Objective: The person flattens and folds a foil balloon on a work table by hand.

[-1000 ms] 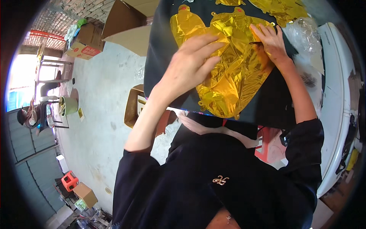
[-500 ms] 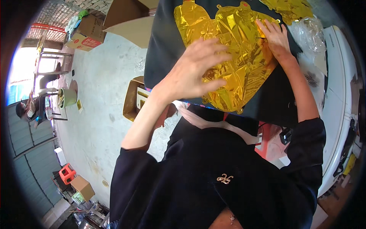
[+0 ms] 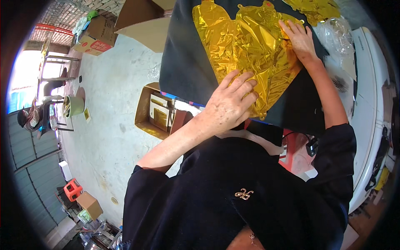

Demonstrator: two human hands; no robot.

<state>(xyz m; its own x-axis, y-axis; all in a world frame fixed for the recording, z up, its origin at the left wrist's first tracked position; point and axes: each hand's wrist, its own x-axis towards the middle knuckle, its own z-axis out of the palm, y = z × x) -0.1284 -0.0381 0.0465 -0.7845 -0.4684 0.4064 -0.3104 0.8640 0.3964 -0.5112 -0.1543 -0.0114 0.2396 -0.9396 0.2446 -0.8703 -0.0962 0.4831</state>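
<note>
A flat, crinkled gold foil balloon (image 3: 254,46) lies spread on a dark cloth (image 3: 183,62) over the work table. Small tabs stick out along its edge. My left hand (image 3: 235,100) rests on the balloon's near left edge, fingers bent forward over the foil and nothing seen in its grasp. At the balloon's far right, my right hand (image 3: 301,41) lies on the foil with its fingers stretched out. What is under both palms is hidden. Another piece of gold foil (image 3: 316,10) lies beyond, at the far right.
Clear plastic wrapping (image 3: 336,37) lies right of the cloth, beside a white appliance (image 3: 368,104). Left of the table, an open carton (image 3: 143,118) holds flat framed pieces. A larger carton (image 3: 141,31) stands at the far left. Another person (image 3: 35,118) sits near the doorway.
My left hand has come down from above the balloon and drawn nearer to me, onto its near edge. My right hand stays almost in place.
</note>
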